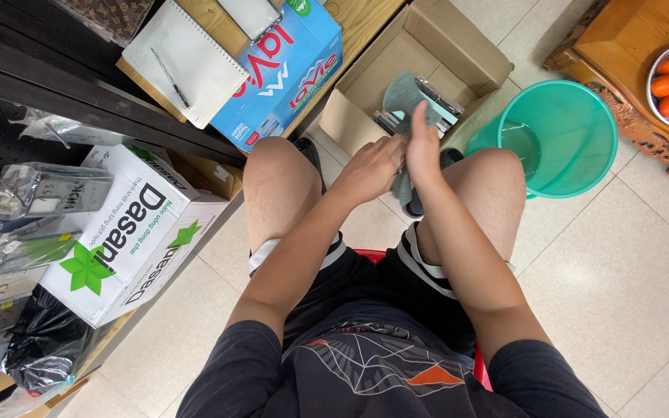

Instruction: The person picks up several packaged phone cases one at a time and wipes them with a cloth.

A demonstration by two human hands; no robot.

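The hands meet above the knees, a grey-green cloth between them. Straight ahead the open cardboard box blocks the floor, its flaps spread and its inside partly filled. To the right front the green bucket stands just beside the right knee — only a narrow strip of floor lies between box and bucket. Further right, a carved wooden stand closes that side. On the left, the dark shelf and stacked white cartons hem in the left leg. The widest free floor lies right and rearward — bare tiles.
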